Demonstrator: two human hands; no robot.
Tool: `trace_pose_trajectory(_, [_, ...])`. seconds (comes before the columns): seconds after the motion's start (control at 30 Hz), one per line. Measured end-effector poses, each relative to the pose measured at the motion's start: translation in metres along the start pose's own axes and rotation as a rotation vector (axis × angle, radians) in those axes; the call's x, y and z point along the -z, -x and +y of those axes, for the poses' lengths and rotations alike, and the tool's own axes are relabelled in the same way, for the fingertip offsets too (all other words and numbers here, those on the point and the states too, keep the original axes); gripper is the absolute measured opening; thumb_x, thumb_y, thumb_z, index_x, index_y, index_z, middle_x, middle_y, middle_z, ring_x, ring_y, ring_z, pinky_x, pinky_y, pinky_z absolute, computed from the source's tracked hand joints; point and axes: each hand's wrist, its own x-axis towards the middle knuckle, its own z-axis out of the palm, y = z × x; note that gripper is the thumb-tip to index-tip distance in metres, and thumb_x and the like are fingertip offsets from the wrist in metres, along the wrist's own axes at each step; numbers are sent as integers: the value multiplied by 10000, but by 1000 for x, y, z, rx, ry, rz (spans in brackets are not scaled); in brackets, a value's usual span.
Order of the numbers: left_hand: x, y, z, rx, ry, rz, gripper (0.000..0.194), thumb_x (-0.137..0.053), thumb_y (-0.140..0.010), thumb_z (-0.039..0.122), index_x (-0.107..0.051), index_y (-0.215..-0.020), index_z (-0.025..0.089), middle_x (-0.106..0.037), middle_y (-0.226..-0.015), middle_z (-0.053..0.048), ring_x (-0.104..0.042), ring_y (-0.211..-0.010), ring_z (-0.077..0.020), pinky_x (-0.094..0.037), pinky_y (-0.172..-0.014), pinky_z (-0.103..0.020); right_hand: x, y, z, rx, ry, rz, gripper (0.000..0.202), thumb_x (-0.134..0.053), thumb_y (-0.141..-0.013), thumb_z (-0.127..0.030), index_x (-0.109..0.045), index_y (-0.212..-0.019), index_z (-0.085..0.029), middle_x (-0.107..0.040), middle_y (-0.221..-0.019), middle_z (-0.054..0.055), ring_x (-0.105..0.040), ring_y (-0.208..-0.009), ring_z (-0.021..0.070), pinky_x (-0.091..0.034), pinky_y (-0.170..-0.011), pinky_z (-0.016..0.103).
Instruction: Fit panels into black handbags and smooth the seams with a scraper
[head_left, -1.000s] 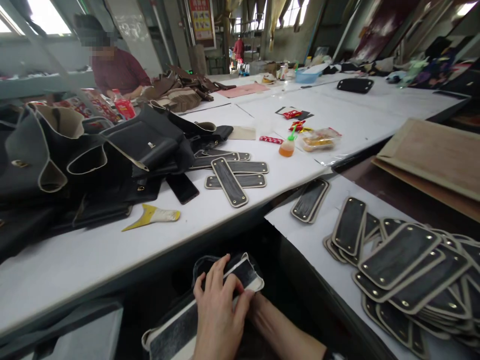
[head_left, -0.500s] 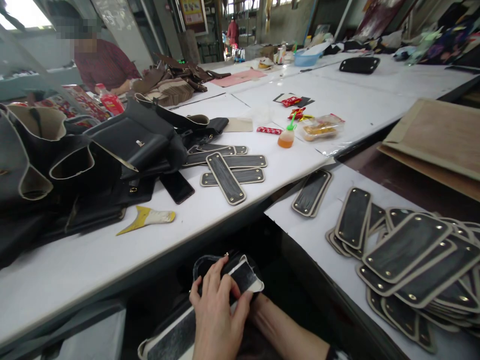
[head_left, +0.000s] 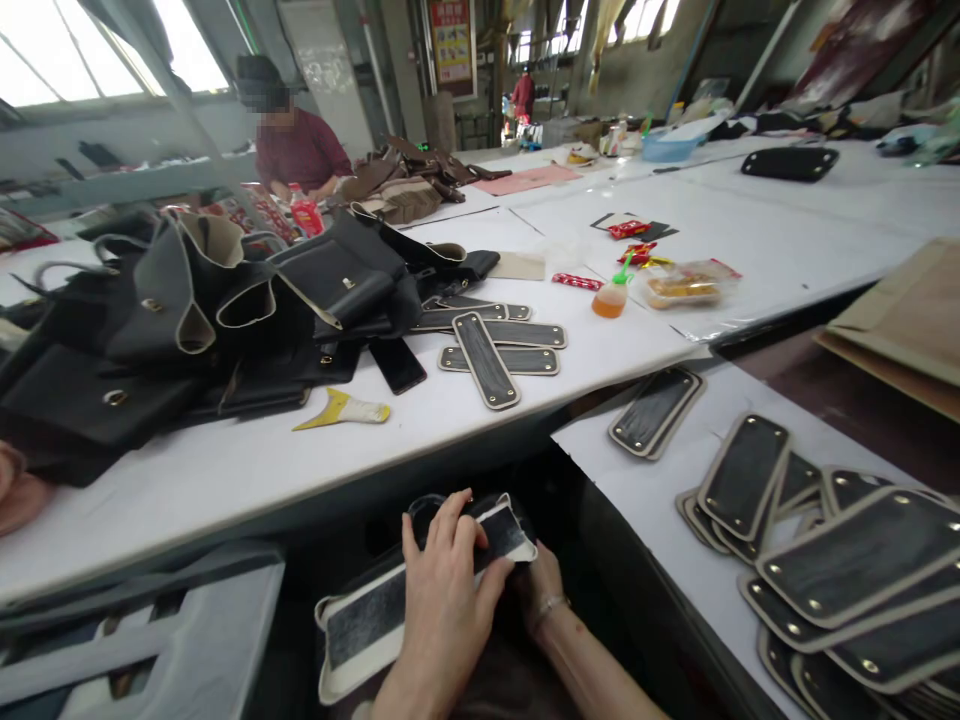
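Observation:
A black bag (head_left: 367,620) with pale trim lies in front of me below the table edge, its long dark panel with white borders facing up. Across that panel lies my left hand (head_left: 450,585), fingers bent over the far edge and thumb on the near side, closed on the bag. At the bag's right end, my right hand (head_left: 546,580) touches the corner from behind; the bag hides its fingers. A dark handle loop (head_left: 426,507) shows partly beyond my left hand.
Black bags (head_left: 240,290) are heaped at left, near a phone (head_left: 397,365) and a yellow-and-white tool (head_left: 345,408). Black panels with pale edging (head_left: 486,360) lie crossed; more are stacked (head_left: 847,560) at right. An oil bottle (head_left: 610,297) stands behind. A co-worker (head_left: 300,150) sits across.
My view has turned left, so the table things sit further right. My right hand now shows at the bag's end, and more of the bag's left end is visible. My left hand stays on the bag.

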Motion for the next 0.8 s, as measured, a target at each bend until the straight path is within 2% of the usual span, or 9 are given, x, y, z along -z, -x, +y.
trace_pose_trajectory(0.07, [2, 9, -1, -6, -11, 52, 51, -563, -840, 211, -530, -841, 250, -522, -1390, -65, -433, -1315, -273, -124, -1080, -706, 23, 10, -12, 76, 87, -11, 490, -561, -851, -611, -636, -684, -157, -635, -625, 36, -624, -592, 206, -537, -526, 307])
trace_pose_trajectory(0.1, [3, 14, -2, -7, -20, 80, 53, -558, -844, 206, -533, -829, 251, -529, -1382, -55, -438, -1310, -272, -121, -1087, -699, 35, 18, -20, 170, 145, -29, 414, -594, -851, -557, -679, -782, -158, -684, -743, 55, -659, -723, 226, -560, -642, 311])
trace_pose_trajectory(0.17, [6, 24, -5, 3, -35, 136, 63, -554, -850, 203, -547, -812, 253, -554, -1348, -42, -461, -1285, -271, -127, -1095, -686, 55, 38, -35, 656, 372, -133, 257, -547, -926, -364, -697, -1017, -176, -697, -1028, 77, -650, -972, 230, -537, -847, 315])
trace_pose_trajectory(0.23, [8, 33, -9, 21, -41, 183, 76, -552, -857, 206, -567, -801, 254, -584, -1296, -37, -488, -1250, -273, -160, -1092, -679, 61, 55, -44, 1147, 564, -262, 292, -503, -941, -199, -643, -1196, -171, -642, -1200, 93, -590, -1127, 233, -481, -966, 340])
trace_pose_trajectory(0.27, [9, 37, -11, 27, -38, 200, 82, -552, -860, 210, -579, -797, 255, -597, -1270, -38, -500, -1232, -278, -182, -1085, -679, 59, 60, -47, 1325, 642, -300, 332, -493, -937, -153, -614, -1246, -149, -625, -1233, 106, -563, -1170, 243, -452, -1004, 362])
trace_pose_trajectory(0.33, [9, 42, -13, 35, -34, 228, 91, -555, -859, 211, -601, -792, 254, -621, -1218, -38, -524, -1192, -286, -208, -1073, -684, 48, 66, -46, 1521, 779, -297, 371, -483, -934, -116, -572, -1293, -91, -615, -1244, 132, -523, -1217, 267, -393, -1053, 405])
trace_pose_trajectory(0.47, [8, 47, -16, 43, -26, 264, 98, -567, -847, 192, -622, -783, 242, -647, -1141, -48, -555, -1122, -285, -200, -1074, -688, 28, 66, -35, 1597, 875, -225, 356, -464, -952, -127, -565, -1286, -54, -614, -1226, 159, -521, -1208, 288, -377, -1043, 451])
trace_pose_trajectory(0.6, [9, 54, -21, 39, -28, 288, 116, -548, -861, 177, -626, -797, 233, -653, -1107, -48, -562, -1094, -266, -170, -1087, -678, 20, 72, -25, 1613, 854, -252, 409, -462, -946, -108, -513, -1351, -78, -591, -1253, 163, -517, -1215, 292, -403, -1022, 471])
trace_pose_trajectory(0.8, [12, 74, -38, 18, -31, 367, 124, -539, -887, 194, -621, -814, 250, -656, -1023, -13, -589, -1028, -231, -116, -1107, -643, 10, 85, -19, 1632, 799, -279, 534, -473, -925, -75, -388, -1452, -90, -563, -1268, 183, -513, -1214, 322, -453, -970, 492])
